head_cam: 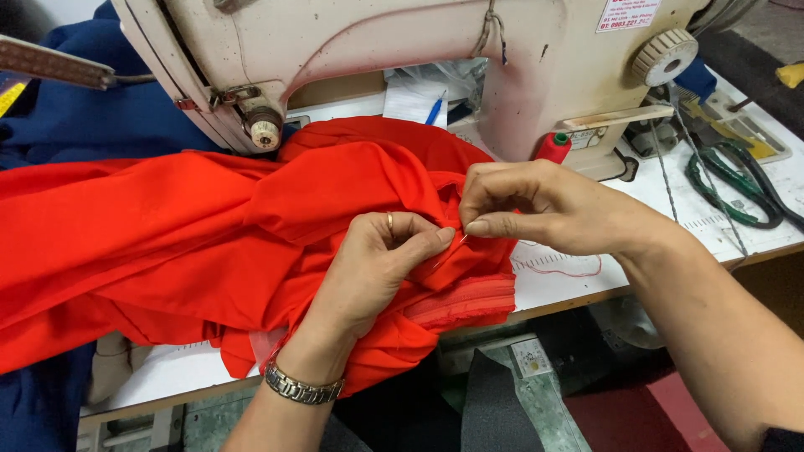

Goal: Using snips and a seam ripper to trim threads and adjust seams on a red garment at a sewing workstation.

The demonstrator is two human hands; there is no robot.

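A large piece of red fabric (167, 226) lies bunched over the white sewing table (578, 276) in front of a cream sewing machine (402, 50). My left hand (377, 259), with a ring and a metal wristwatch, pinches a fold of the red fabric near its ribbed edge. My right hand (536, 205) pinches the same spot from the right, thumb and forefinger closed on the cloth. A thin pin or needle seems to sit between the fingertips; it is too small to be sure.
Green-handled scissors (737, 184) lie on the table at the right. A red thread spool (553, 146) stands by the machine base. Dark blue cloth (75, 117) lies behind and left. Loose red thread (569, 268) curls on the table edge.
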